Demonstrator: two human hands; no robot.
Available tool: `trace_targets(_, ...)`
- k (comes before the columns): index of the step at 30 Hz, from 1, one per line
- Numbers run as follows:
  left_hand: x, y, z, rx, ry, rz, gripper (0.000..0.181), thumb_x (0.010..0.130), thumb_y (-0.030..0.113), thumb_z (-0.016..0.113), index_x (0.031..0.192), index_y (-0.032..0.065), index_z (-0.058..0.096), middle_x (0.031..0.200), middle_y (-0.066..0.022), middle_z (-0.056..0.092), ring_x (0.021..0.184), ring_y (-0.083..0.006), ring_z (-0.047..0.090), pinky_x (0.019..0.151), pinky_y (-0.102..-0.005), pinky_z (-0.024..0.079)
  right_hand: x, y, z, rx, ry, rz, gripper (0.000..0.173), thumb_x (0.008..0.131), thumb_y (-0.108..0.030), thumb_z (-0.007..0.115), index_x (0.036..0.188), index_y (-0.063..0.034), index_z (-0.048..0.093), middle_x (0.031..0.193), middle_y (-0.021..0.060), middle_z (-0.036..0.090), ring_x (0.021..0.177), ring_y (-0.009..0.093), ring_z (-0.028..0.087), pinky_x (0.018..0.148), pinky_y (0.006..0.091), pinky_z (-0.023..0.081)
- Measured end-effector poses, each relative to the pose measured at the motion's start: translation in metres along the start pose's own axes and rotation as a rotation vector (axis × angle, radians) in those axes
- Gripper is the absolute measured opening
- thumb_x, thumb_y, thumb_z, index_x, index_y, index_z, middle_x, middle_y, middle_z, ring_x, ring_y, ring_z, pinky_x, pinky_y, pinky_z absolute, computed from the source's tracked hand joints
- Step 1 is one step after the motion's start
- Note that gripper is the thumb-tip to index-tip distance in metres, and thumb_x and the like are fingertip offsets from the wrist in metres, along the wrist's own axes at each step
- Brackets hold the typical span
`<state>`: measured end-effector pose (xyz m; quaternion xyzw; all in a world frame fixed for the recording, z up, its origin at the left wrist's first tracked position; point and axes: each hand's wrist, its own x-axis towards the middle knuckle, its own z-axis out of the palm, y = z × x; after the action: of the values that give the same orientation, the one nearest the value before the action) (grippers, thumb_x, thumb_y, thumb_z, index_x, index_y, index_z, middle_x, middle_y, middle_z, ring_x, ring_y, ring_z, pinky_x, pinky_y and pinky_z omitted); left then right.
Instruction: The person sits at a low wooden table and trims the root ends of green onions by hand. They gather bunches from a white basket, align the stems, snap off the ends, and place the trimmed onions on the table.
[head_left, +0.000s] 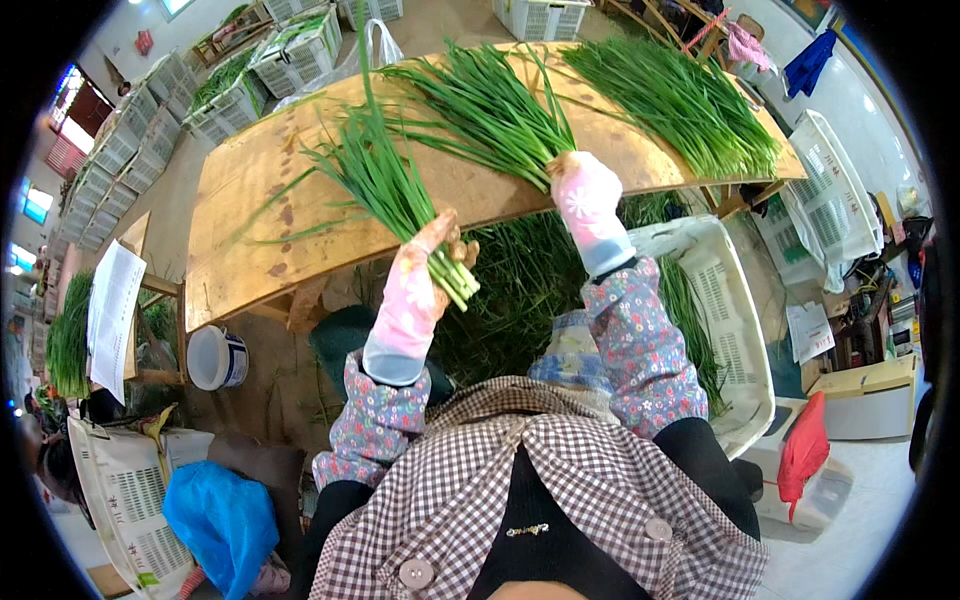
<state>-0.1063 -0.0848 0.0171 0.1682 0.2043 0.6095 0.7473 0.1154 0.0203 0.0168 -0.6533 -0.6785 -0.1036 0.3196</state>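
Observation:
My left hand (431, 262), in a pink patterned glove with soiled fingers, grips a bunch of garlic chives (382, 169). Its pale cut stems stick out below my fingers, and its leaves spread up over the wooden table (240, 202). At the near edge of the table my right hand (581, 184), gloved alike, touches the stem ends of a middle pile of chives (495, 112). Those fingers are curled and partly hidden, so whether they grip stems is unclear. A larger pile of chives (675, 105) lies to the right, stems towards me.
Beside my right arm stands a white plastic crate (724, 300) holding chives. Loose leaves (517, 285) cover the floor under the table's edge. A white bucket (217, 358) sits at left, near a blue bag (221, 517). Several crates (296, 56) stand beyond the table.

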Motion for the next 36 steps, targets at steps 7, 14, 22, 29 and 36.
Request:
trace_targets(7, -0.008, 0.005, 0.002, 0.244, 0.196, 0.007, 0.025, 0.090, 0.015, 0.058, 0.109, 0.0005, 0.056, 0.091, -0.0061, 0.063, 0.069, -0.0139, 0.059, 0.072, -0.0307, 0.054, -0.040, -0.042, -0.067, 1.299, -0.473, 0.594, 0.026, 0.096, -0.018, 0.046, 0.097, 0.0012, 0.063, 0.084, 0.0073, 0.068, 0.060, 0.011, 0.061, 0.055, 0.0237, 0.050)
trace_targets(14, -0.006, -0.006, 0.001, 0.314, 0.112, -0.159, 0.027, 0.087, 0.018, 0.062, 0.109, 0.0019, 0.063, 0.077, -0.0001, 0.060, 0.066, -0.0101, 0.058, 0.057, -0.0234, 0.049, -0.107, -0.045, -0.059, 1.616, -0.998, 0.715, 0.035, 0.095, -0.032, 0.049, 0.101, -0.0004, 0.063, 0.071, 0.0016, 0.062, 0.056, 0.012, 0.058, 0.053, 0.0233, 0.049)
trace_targets(22, -0.005, -0.011, -0.011, 0.491, 0.171, -0.042, 0.023, 0.087, 0.016, 0.062, 0.103, 0.0002, 0.066, 0.070, -0.0013, 0.060, 0.056, -0.0094, 0.055, 0.048, -0.0218, 0.044, -0.110, -0.054, -0.049, 1.486, -0.730, 0.612, 0.037, 0.094, -0.033, 0.052, 0.107, 0.0000, 0.060, 0.089, 0.0068, 0.067, 0.075, 0.013, 0.064, 0.066, 0.0232, 0.050)
trace_targets(29, -0.003, -0.018, -0.011, 0.528, 0.184, 0.035, 0.026, 0.086, 0.015, 0.063, 0.106, -0.0025, 0.064, 0.074, -0.0028, 0.062, 0.060, -0.0100, 0.058, 0.050, -0.0216, 0.045, -0.100, -0.066, -0.031, 1.520, -0.712, 0.578, 0.018, 0.085, -0.007, 0.065, 0.100, 0.0031, 0.064, 0.085, 0.0052, 0.065, 0.072, 0.009, 0.058, 0.065, 0.0211, 0.046)
trace_targets(36, -0.004, -0.006, -0.016, 0.538, 0.154, 0.157, 0.027, 0.083, 0.013, 0.063, 0.104, -0.0035, 0.065, 0.077, -0.0056, 0.064, 0.063, -0.0110, 0.059, 0.053, -0.0212, 0.047, -0.113, -0.063, -0.036, 1.181, -0.599, 0.330, 0.013, 0.088, -0.011, 0.059, 0.087, 0.0016, 0.062, 0.074, 0.0057, 0.064, 0.071, 0.010, 0.060, 0.065, 0.0255, 0.049)
